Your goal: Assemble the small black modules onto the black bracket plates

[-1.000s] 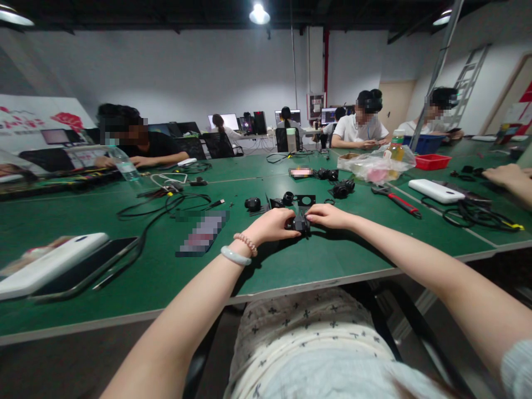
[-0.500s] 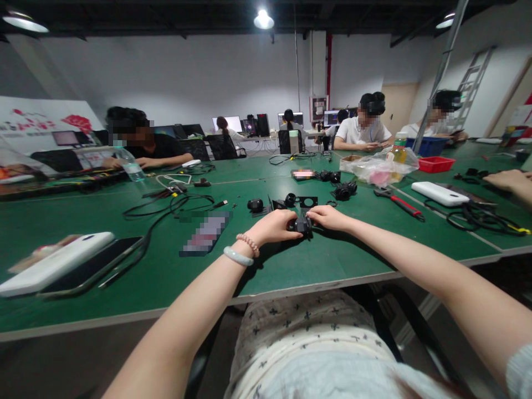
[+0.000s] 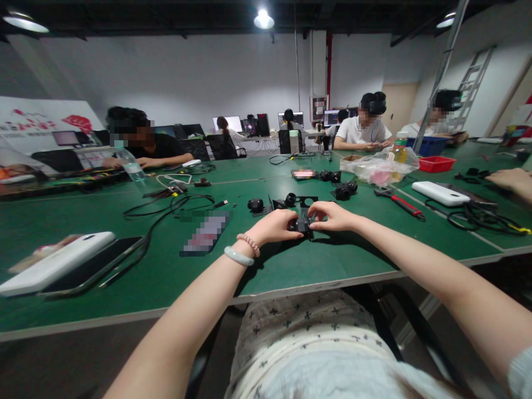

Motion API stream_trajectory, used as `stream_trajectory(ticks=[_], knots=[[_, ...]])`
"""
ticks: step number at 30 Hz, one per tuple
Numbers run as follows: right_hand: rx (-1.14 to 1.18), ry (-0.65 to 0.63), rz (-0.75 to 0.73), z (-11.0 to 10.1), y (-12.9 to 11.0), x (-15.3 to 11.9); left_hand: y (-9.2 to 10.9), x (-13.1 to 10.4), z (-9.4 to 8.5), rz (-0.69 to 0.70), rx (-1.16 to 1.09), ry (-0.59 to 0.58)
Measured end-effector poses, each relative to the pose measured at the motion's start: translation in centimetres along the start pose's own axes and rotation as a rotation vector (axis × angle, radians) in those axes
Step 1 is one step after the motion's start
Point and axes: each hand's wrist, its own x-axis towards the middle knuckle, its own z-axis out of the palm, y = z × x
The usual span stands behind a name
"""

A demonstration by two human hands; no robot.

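Observation:
My left hand (image 3: 279,226), with a bead bracelet and a pale bangle at the wrist, grips a small black part (image 3: 302,225) from its left side. On the part's right side, my right hand (image 3: 331,216) is curved with thumb and fingertips against it. Just beyond my hands lie a flat black plate with a round hole (image 3: 308,201) and a black cylindrical piece (image 3: 290,198). Another round black part (image 3: 255,205) sits to their left. Details of the held part are too small to make out.
A phone (image 3: 205,233), cables (image 3: 166,208) and a white power bank (image 3: 62,260) are on the green table (image 3: 332,266) at left. At right are an adjustable wrench (image 3: 401,204), a white device (image 3: 439,194) and a red tray (image 3: 436,164). People sit across the table.
My right hand's fingers have bent and arched more around the black part, with the back of the hand slightly higher. My left hand keeps its place and its hold.

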Motion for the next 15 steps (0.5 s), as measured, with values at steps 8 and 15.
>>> stream_trajectory(ticks=[8,15], knots=[[0.049,-0.047,0.034,0.27,-0.07,-0.14,-0.05,0.07,0.03,-0.018,0.002,-0.017],[0.028,-0.043,0.028,0.53,0.35,-0.14,-0.02,0.01,0.0,0.013,0.011,-0.003]])
